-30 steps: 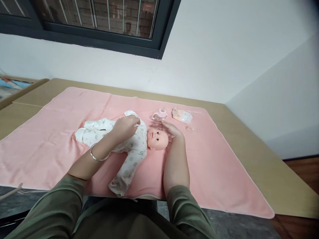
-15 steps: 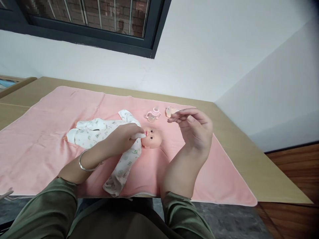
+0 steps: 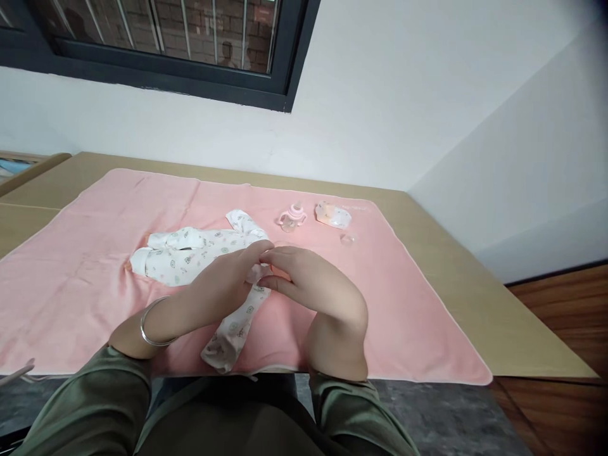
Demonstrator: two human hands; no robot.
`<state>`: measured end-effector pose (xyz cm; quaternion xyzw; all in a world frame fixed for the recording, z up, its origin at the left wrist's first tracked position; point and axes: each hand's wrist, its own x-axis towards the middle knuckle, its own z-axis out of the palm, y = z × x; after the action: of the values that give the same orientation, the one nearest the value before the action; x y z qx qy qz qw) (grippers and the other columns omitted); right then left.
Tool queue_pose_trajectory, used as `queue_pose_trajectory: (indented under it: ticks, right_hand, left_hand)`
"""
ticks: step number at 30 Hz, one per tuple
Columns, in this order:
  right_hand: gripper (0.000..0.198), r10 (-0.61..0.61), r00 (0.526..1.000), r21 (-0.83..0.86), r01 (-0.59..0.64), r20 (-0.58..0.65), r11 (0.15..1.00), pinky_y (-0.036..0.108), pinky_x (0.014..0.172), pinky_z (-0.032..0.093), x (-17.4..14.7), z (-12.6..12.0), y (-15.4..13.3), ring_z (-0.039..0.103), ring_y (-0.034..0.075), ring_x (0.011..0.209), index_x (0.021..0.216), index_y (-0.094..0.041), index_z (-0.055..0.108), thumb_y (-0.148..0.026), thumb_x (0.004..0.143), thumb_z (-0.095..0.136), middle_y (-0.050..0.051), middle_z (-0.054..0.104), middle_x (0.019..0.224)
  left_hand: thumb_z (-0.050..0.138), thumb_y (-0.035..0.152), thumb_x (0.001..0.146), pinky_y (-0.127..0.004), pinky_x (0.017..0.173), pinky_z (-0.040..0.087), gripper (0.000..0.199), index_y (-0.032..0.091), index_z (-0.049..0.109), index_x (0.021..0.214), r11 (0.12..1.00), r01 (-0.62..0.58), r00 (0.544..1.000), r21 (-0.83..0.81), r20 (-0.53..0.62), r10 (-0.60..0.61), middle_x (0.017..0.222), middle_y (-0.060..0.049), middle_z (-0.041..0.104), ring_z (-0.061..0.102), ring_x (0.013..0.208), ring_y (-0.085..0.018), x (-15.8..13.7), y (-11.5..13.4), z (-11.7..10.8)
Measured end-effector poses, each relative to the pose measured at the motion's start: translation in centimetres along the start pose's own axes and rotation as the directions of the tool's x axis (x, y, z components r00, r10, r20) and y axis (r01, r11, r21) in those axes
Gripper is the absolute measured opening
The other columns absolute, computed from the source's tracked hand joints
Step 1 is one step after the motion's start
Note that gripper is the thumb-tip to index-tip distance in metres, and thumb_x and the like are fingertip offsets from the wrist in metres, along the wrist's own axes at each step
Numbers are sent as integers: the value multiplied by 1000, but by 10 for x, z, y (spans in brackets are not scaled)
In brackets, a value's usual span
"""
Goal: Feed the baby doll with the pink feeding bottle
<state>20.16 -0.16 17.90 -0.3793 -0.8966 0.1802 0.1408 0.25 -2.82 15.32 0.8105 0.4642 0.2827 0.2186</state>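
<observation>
A baby doll [image 3: 209,250] in a white printed sleepsuit lies on its back on a pink blanket [image 3: 403,316], its legs to the left. My left hand [image 3: 232,275] is closed on a small white tissue [image 3: 257,273] above the doll's neck. My right hand [image 3: 308,275] meets it from the right, its thumb and fingertips curled round the tissue's edge. Most of the doll's head is hidden beneath my right hand; a bit of its face [image 3: 281,272] shows between thumb and fingers. One sleeve [image 3: 235,332] stretches toward me.
Behind the doll stands a pink two-handled baby bottle [image 3: 291,218]. Right of it lies a white and orange packet [image 3: 333,215], with a small clear cap [image 3: 347,239] in front. The wooden table [image 3: 470,285] borders a white wall, below a dark window frame [image 3: 266,95].
My right hand has swung left and down from its raised place, reaching the tissue at my left hand. It now covers the doll's head, and the packet and clear cap are uncovered.
</observation>
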Motion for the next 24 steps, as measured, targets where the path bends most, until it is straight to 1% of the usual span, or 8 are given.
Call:
queue_pose_trajectory:
  ticks: [4,9,13,17,19,21,23,24]
  right_hand:
    - [14,14,999,-10,-14,32,1000,32,88,50,1,3,1,67,18,101,95,-21,74,-30,98,63,3,74,103]
    - [22,-139,990,17,140,-14,990,27,78,44,-5,7,6,63,12,83,79,-19,69,-27,98,61,0,70,81]
    - [22,-197,978,72,202,-74,977,25,73,43,-12,-2,9,57,8,71,74,-17,63,-23,95,58,-1,66,74]
    - [13,-9,951,194,72,-310,978,23,68,48,-33,-19,29,63,9,72,80,-19,69,-26,90,65,0,71,79]
    - [8,240,796,278,-94,-556,956,24,71,51,-46,-26,56,66,11,77,85,-20,73,-27,84,70,2,72,84]
    - [16,453,534,417,-196,-714,888,24,68,52,-54,-30,96,64,11,73,92,-18,75,-24,78,71,1,69,78]
    - [32,642,333,604,-224,-690,765,24,68,52,-58,-28,144,63,11,69,103,-15,75,-19,73,65,0,65,72]
    - [37,716,274,675,-239,-643,698,23,65,52,-60,-24,170,62,10,66,108,-14,73,-18,73,62,0,64,72]
  left_hand:
    - [45,6,91,-29,79,55,56,27,54,142,998,-2,998,61,60,-2,117,-3,77,73,99,-19,-2,-1,-2]
    - [44,-3,80,-26,73,54,78,29,46,152,990,-93,990,109,118,80,112,-1,78,72,90,-17,-5,-5,-2]
    - [47,0,85,-26,72,53,72,29,48,152,987,-85,996,134,42,81,107,0,79,72,84,-16,-5,-6,-4]
    - [57,13,93,-28,69,52,57,28,53,148,977,-34,999,209,-33,42,96,0,77,71,79,-18,-5,-7,-8]
    - [59,19,95,-29,70,52,49,28,58,143,970,-43,996,238,-69,61,96,-1,77,71,78,-19,-7,-8,-10]
    - [60,24,97,-30,71,53,40,27,64,137,966,-81,989,247,-103,109,97,-2,78,71,79,-19,-9,-10,-13]
    - [59,28,99,-30,72,53,33,25,68,130,964,-121,979,237,-129,155,96,-2,79,71,79,-19,-11,-11,-16]
    - [59,30,99,-31,72,53,31,25,70,128,964,-127,975,234,-149,164,97,-2,79,71,79,-19,-12,-12,-17]
